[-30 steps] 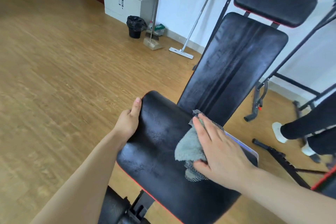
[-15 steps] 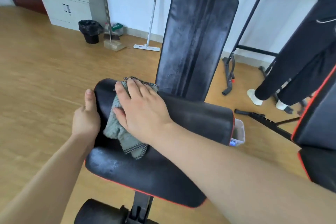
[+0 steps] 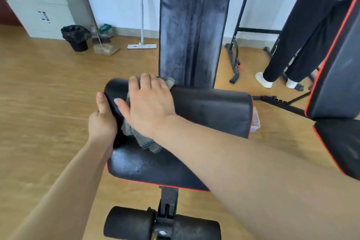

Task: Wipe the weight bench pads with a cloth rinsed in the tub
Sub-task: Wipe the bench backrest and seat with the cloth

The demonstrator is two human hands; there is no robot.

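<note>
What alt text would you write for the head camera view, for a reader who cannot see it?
A person's right hand presses a grey cloth flat on the black seat pad of a weight bench, while the left hand holds the pad's left edge. The upright back pad stands behind, and a mop and black bin are near the wall.

seat pad [image 3: 204, 111] blk w/ red trim | cloth [image 3: 136, 136] grey, mesh-checked edge
</note>
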